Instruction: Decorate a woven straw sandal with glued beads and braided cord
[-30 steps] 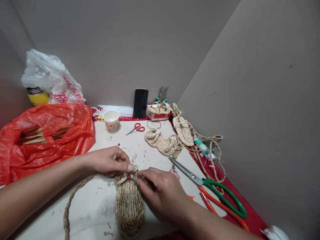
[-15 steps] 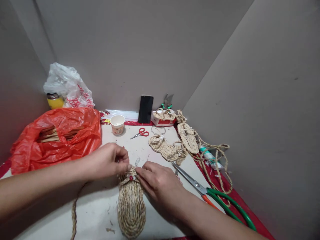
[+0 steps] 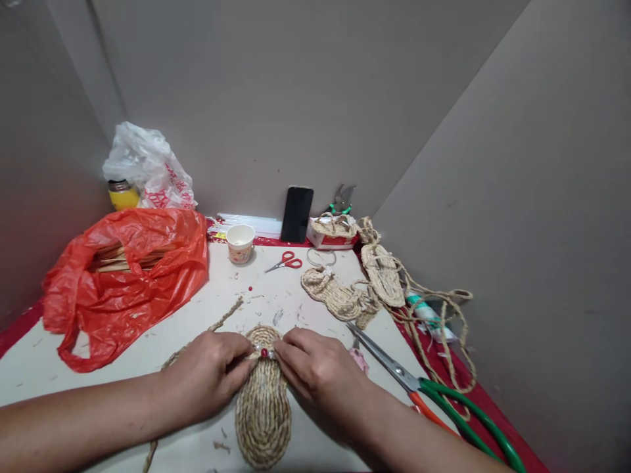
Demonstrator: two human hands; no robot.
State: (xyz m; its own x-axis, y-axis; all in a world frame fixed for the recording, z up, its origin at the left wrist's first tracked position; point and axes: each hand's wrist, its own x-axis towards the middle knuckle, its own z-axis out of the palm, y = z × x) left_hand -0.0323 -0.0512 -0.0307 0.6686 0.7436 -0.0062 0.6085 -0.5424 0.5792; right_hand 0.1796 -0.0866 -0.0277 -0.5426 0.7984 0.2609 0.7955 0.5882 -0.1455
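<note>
A small woven straw sandal (image 3: pixel 263 414) lies upright on the white board (image 3: pixel 197 447), its toe end pointing away from me. A twisted strap crosses it, carrying a red bead (image 3: pixel 265 353) and clear beads beside it. The fingers of my left hand (image 3: pixel 217 368) are closed on the strap's left side. My right hand (image 3: pixel 318 368) grips the sandal's right edge where the strap meets it; its fingertips are partly hidden. A loose straw cord (image 3: pixel 227 315) runs behind and under my left hand and forearm.
Large green-and-orange scissors (image 3: pixel 399 374) lie right of my right hand. Beyond are small red scissors (image 3: pixel 284 262), a paper cup (image 3: pixel 240 244), a phone (image 3: pixel 297 214) and more straw sandals (image 3: pixel 335 294). A red plastic bag (image 3: pixel 148 302) sits left, and a loose red bead (image 3: pixel 250 288) lies ahead.
My left hand has come down from the sandal's toe end to the strap's left side, uncovering the toe and the loose cord. My right hand stays at the right edge. The view has shifted slightly.
</note>
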